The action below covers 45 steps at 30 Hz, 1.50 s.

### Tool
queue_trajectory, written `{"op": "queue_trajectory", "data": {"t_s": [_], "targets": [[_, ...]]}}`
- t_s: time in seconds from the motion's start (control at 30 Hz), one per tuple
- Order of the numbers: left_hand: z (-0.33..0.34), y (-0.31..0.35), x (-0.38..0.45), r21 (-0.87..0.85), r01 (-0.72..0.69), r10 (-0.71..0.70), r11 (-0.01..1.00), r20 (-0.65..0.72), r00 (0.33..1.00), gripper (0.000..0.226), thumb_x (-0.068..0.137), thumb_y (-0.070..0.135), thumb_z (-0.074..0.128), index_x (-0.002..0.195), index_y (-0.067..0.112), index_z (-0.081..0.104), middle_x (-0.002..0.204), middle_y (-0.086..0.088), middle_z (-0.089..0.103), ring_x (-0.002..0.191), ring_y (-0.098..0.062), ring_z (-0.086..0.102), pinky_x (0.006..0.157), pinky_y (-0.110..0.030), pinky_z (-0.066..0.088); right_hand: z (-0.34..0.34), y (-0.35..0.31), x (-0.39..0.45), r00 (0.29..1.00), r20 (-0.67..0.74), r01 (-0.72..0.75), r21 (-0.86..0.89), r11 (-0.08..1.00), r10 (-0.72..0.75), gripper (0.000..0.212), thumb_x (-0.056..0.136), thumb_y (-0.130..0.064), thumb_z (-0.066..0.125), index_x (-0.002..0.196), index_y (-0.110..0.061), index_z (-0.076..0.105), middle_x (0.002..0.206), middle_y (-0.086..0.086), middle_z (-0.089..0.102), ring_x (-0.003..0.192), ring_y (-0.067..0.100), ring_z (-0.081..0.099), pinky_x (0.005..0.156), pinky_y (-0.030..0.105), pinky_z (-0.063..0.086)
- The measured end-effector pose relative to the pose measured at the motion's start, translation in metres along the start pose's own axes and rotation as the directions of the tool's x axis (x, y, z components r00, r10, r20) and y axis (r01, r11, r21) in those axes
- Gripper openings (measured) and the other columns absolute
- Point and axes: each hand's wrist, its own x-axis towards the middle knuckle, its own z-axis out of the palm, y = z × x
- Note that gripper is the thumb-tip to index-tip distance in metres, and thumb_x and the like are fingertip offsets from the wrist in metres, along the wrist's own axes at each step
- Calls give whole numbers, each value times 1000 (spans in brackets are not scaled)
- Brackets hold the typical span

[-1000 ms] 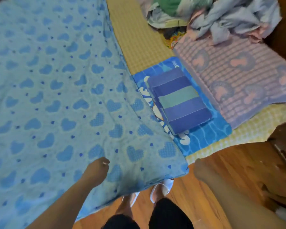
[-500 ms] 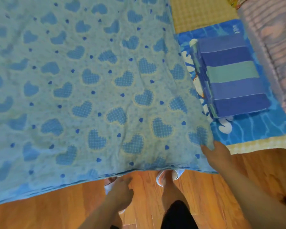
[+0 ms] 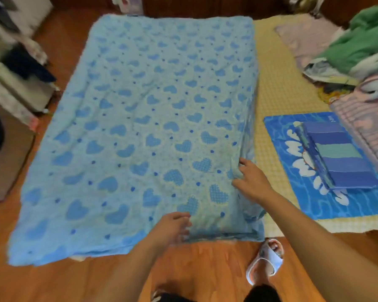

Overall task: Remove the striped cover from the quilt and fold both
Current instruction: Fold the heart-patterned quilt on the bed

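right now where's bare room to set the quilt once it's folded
Bare yellow mat runs between the quilt and the blue mat. Bare floor lies along the quilt's near edge. The right side is crowded: striped cover, clothes pile.

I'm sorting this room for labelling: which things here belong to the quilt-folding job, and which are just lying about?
Job:
heart-print quilt
folded striped cover
left hand
right hand

Lying about:
blue cartoon mat
green garment
pink striped blanket
slipper
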Motion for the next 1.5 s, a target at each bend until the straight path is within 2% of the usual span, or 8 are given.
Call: {"op": "queue_trajectory", "data": {"t_s": [0.2,0.47,0.6,0.77,1.03,1.13,1.27,1.5], "targets": [[-147,-33,-38,-67,45,-57,997,-188,980,12,101,15,55,107,19,64,95,-3,69,74,-17,62,64,-24,45,136,-106,-6,983,64,173,-50,984,-169,36,69,-25,58,101,-13,69,134,2,51,104,29,61,79,40,55],[-178,-132,49,-27,252,-248,967,-303,920,16,95,15,59,108,19,65,90,-5,70,69,-18,63,60,-24,43,315,-74,-9,862,489,113,-439,891,132,47,91,-52,45,116,-20,69,147,1,38,130,29,37,101,43,42],[-170,-135,73,-31,294,-294,955,-226,929,14,95,21,60,106,16,67,87,-2,71,67,-16,64,62,-26,44,299,-68,2,905,336,-260,-45,965,260,42,88,-51,50,61,-19,55,72,-4,54,72,17,57,62,32,40],[-156,-104,142,89,84,-64,992,-207,976,24,96,33,62,116,19,59,108,-2,69,97,-15,67,89,-34,52,297,-62,58,897,161,-426,60,903,413,32,89,-43,58,109,-19,56,109,3,55,95,20,56,79,30,42],[-138,-89,125,179,-407,410,896,18,912,6,95,39,60,91,34,60,81,18,67,74,5,59,65,-16,45,299,-109,97,866,118,-497,109,861,486,64,81,-45,62,137,-24,41,126,7,47,119,29,51,93,36,42],[-181,-108,111,308,-382,439,871,-138,888,24,95,34,63,75,35,48,66,19,55,61,3,50,59,-12,36,322,-149,96,916,75,-402,183,897,395,60,83,-22,54,140,-31,38,112,-3,49,104,24,57,77,29,39],[-264,-147,103,569,-258,306,781,12,952,11,95,24,56,101,30,64,99,10,63,93,-7,59,86,-33,47,381,-191,85,823,329,-411,-219,885,463,83,97,-23,46,157,-25,-11,142,21,36,119,40,52,95,45,45],[-506,-210,69,423,79,254,903,-673,695,46,88,12,67,132,2,55,129,-23,55,124,-37,49,109,-42,38,437,-239,65,796,144,-464,-479,745,588,84,97,-36,46,157,-17,-9,153,24,23,128,42,43,104,52,39]]}}
